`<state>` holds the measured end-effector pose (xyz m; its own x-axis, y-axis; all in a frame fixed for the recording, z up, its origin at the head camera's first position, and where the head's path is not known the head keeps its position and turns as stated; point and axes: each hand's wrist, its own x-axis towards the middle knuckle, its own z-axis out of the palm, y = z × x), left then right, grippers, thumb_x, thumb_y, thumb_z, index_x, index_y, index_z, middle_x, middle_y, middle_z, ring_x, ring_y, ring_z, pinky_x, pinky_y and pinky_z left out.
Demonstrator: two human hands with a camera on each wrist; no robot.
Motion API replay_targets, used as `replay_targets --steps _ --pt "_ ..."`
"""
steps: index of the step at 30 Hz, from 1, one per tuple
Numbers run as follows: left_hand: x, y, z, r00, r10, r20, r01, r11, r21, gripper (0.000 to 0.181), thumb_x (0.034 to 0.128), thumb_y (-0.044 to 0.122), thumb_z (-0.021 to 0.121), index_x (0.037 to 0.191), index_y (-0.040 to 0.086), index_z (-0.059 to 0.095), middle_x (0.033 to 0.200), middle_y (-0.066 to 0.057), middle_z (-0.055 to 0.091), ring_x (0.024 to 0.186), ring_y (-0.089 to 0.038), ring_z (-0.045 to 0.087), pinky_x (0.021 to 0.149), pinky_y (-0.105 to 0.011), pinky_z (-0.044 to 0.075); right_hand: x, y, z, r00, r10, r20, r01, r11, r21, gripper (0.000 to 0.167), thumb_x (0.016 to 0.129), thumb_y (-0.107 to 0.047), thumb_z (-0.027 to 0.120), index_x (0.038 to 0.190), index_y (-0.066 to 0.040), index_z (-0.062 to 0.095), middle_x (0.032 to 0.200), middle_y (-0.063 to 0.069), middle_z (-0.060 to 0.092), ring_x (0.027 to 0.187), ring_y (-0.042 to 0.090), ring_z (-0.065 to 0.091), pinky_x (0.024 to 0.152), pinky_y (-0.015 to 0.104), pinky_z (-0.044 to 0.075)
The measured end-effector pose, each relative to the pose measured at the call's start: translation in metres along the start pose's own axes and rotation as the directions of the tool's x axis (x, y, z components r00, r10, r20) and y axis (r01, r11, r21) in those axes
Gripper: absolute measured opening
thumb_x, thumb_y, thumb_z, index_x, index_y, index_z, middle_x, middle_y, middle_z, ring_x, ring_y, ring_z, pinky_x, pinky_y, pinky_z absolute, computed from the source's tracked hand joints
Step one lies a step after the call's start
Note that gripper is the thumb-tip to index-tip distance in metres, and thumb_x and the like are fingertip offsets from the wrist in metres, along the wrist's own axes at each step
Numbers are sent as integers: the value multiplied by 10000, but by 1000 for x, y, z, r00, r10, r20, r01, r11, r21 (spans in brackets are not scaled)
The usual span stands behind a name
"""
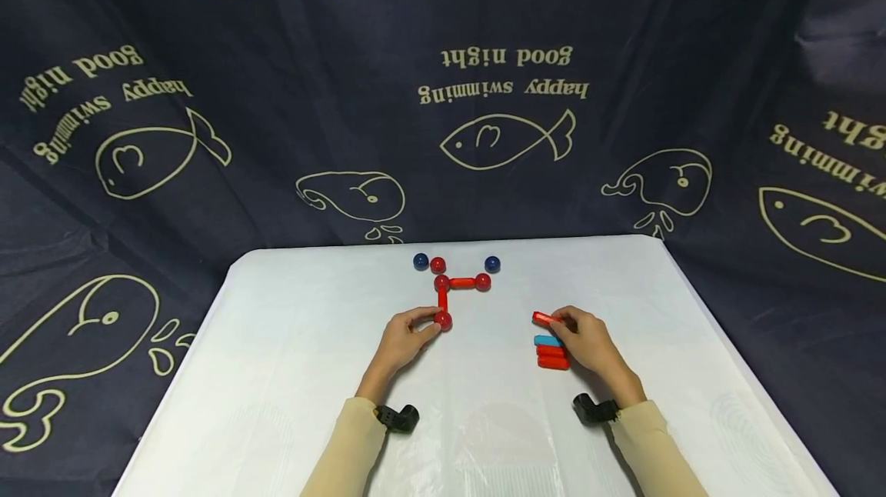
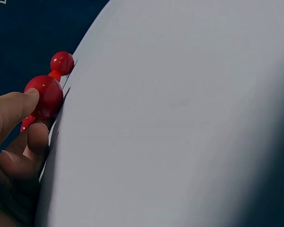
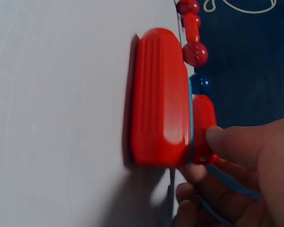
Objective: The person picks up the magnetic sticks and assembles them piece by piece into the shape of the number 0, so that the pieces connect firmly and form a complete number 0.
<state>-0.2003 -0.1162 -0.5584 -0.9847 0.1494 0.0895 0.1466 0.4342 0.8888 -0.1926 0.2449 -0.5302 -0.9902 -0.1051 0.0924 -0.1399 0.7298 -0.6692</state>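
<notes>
My left hand (image 1: 404,337) pinches the near red ball (image 1: 444,321) of a joined piece between thumb and fingers. From that ball a red rod (image 1: 442,298) runs away to a corner red ball (image 1: 441,282). A second red rod (image 1: 462,282) leads right to another red ball (image 1: 483,281). Over on the right, my right hand (image 1: 587,339) grips a loose red rod (image 1: 543,318), with the thumb on its side in the right wrist view. Just nearer lie a light blue rod (image 1: 547,341) and two red rods (image 1: 553,363), side by side.
Behind the joined piece sit a dark blue ball (image 1: 421,261), a loose red ball (image 1: 438,265) and another dark blue ball (image 1: 492,264). All rest on a white-covered table (image 1: 311,374). A dark printed cloth (image 1: 374,97) hangs behind the table's far edge.
</notes>
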Motion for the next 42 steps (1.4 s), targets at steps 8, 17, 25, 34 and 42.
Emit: replay_targets --steps 8,17,25,34,42 --pt "-3 -2 2 999 -35 7 35 999 -16 304 964 218 737 1268 205 742 1211 -64 754 532 -80 557 539 -219 469 0 -16 9 998 -5 -63 8 999 47 205 976 -142 702 1144 -24 704 915 91 711 787 163 621 707 279 505" --pt "-2 -2 1 999 -34 6 35 999 -28 303 967 194 731 1270 207 740 1213 -67 752 528 -93 563 533 -220 470 -1 -37 22 996 -46 -82 50 997 55 188 936 -144 756 1097 -53 724 945 95 723 810 181 642 711 299 519" --pt "-1 -1 0 999 -42 7 42 999 -22 302 966 184 732 1268 197 741 1219 -76 749 527 -89 552 521 -213 458 -1 -55 39 990 -90 -107 97 994 55 168 897 -110 778 1051 -53 742 932 91 711 803 198 603 714 328 493" --pt "0 1 0 999 -34 2 34 999 -25 297 960 186 740 1257 198 747 1204 -75 755 513 -84 549 514 -214 449 -4 -65 53 987 -120 -109 128 989 72 164 882 -85 790 1037 -58 744 900 64 698 788 191 589 699 306 469" --pt "0 2 1 999 -49 -2 49 999 -17 294 960 198 742 1253 209 749 1204 -67 756 514 -93 552 514 -219 446 -1 -74 62 989 -115 -89 125 985 120 166 887 -93 794 1044 -77 742 906 48 691 803 158 579 725 301 479"
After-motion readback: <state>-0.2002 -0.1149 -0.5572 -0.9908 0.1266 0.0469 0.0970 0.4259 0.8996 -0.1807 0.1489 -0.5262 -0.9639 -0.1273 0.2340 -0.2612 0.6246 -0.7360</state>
